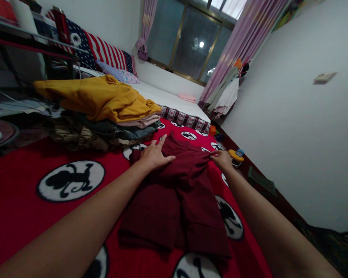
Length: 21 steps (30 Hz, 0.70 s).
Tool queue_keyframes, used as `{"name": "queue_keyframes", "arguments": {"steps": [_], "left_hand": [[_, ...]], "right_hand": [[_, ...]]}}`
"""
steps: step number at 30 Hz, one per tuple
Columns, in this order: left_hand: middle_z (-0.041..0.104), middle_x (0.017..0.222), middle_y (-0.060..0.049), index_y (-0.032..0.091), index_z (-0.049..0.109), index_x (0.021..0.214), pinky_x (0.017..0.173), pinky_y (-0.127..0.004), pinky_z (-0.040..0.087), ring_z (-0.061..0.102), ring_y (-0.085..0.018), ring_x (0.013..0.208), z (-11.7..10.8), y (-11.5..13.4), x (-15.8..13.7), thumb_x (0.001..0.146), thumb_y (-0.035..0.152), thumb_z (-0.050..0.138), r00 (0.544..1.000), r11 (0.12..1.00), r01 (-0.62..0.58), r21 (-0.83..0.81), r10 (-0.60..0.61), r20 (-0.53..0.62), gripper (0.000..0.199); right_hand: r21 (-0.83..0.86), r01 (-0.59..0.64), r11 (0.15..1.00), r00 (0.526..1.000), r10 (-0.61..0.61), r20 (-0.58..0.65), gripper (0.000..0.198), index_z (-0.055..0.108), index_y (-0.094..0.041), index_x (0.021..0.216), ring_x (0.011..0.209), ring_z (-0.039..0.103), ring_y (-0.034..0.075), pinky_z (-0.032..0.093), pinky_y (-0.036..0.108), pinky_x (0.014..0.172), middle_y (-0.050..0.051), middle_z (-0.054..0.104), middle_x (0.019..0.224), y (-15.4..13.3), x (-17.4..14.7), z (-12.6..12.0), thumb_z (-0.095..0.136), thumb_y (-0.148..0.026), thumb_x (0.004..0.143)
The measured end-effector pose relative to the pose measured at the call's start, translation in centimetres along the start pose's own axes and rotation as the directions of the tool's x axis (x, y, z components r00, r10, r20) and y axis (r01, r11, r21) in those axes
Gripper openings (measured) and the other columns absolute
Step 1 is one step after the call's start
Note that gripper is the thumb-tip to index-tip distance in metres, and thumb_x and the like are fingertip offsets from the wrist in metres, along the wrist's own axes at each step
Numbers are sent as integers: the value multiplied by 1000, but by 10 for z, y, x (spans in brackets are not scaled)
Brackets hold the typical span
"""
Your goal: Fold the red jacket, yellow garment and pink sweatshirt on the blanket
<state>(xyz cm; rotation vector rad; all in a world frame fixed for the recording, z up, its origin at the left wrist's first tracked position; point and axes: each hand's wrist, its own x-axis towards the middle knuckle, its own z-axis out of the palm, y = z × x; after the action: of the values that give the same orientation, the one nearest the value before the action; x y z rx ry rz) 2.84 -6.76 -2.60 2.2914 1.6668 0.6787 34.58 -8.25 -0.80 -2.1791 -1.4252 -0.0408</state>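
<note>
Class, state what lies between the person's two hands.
The head view shows maroon shorts between the left hand and the right hand, on the red blanket.

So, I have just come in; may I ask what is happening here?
A person is handling dark red shorts that lie, a little wrinkled, on a red blanket. The right hand pinches the edge near the waist, while the left hand is spread open over the opposite side. Beyond the left forearm stands a pile of clothes with a yellow garment on top.
</note>
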Motion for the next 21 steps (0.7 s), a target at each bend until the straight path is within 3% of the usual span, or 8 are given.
{"name": "queue_keyframes", "arguments": {"steps": [2, 4, 6, 9, 12, 15, 18, 21], "left_hand": [[56, 131, -20, 22, 30, 150, 92, -44, 48, 59, -37, 115, 3, -5, 3, 74, 68, 58, 999, 999, -32, 3, 32, 21, 94], [64, 119, -17, 20, 53, 136, 89, -41, 49, 62, -35, 108, 6, -9, 6, 73, 60, 63, 998, 999, -54, -4, 54, 14, 75], [71, 106, -12, 20, 70, 109, 86, -36, 50, 66, -30, 100, 7, -12, 8, 74, 45, 66, 998, 997, -62, -53, 61, -14, 44], [74, 93, -9, 18, 71, 89, 84, -31, 51, 68, -25, 92, 4, -16, 13, 76, 29, 64, 986, 976, -30, -218, -8, -169, 19], [72, 96, -9, 15, 66, 95, 84, -31, 51, 67, -22, 89, -3, -23, 19, 79, 29, 62, 886, 909, 49, -414, -231, -402, 22], [68, 101, -9, 15, 60, 103, 87, -31, 51, 64, -21, 94, -8, -31, 20, 80, 25, 61, 771, 864, 84, -496, -371, -517, 25], [60, 117, -12, 16, 60, 107, 98, -36, 46, 58, -24, 109, -10, -33, 14, 77, 18, 63, 759, 931, 36, -364, -263, -596, 30], [50, 135, -10, 21, 64, 108, 108, -45, 37, 45, -29, 126, -9, -22, 6, 80, 17, 62, 804, 984, -125, -124, 27, -594, 29]], "right_hand": [[-81, 14, 997, 997, -20, -70, 23, 77, -21, 88, 95, 67, 28, 50, 33, 76, 10, 74, 93, -14, 5, -5, 68, -29, 68], [-99, 16, 995, 994, -26, -103, 24, 78, -22, 88, 95, 67, 28, 50, 32, 76, 9, 74, 92, -28, 10, -7, 68, -30, 68], [8, -12, 1000, 996, 12, -92, 23, 77, -20, 86, 85, 68, 25, 50, 29, 71, 8, 74, 80, -39, 15, -2, 67, -25, 66], [174, -71, 982, 995, 83, -62, 23, 76, -15, 83, 65, 67, 20, 50, 26, 60, 5, 68, 61, -47, 22, 13, 64, -19, 64], [242, -99, 965, 991, 118, -64, 25, 74, -14, 87, 57, 64, 17, 50, 24, 56, 3, 67, 58, -45, 22, 32, 61, -20, 67], [301, -137, 944, 986, 160, -51, 24, 71, -15, 89, 53, 61, 15, 48, 22, 52, 1, 65, 57, -37, 16, 45, 59, -21, 69], [350, -173, 921, 984, 180, 11, 14, 69, -15, 77, 47, 55, 12, 42, 20, 47, -1, 57, 48, -28, 7, 51, 60, -20, 67], [412, -195, 890, 980, 162, 114, 6, 64, -16, 68, 42, 48, 10, 36, 18, 43, -4, 49, 43, -24, 3, 50, 59, -19, 66]]}}
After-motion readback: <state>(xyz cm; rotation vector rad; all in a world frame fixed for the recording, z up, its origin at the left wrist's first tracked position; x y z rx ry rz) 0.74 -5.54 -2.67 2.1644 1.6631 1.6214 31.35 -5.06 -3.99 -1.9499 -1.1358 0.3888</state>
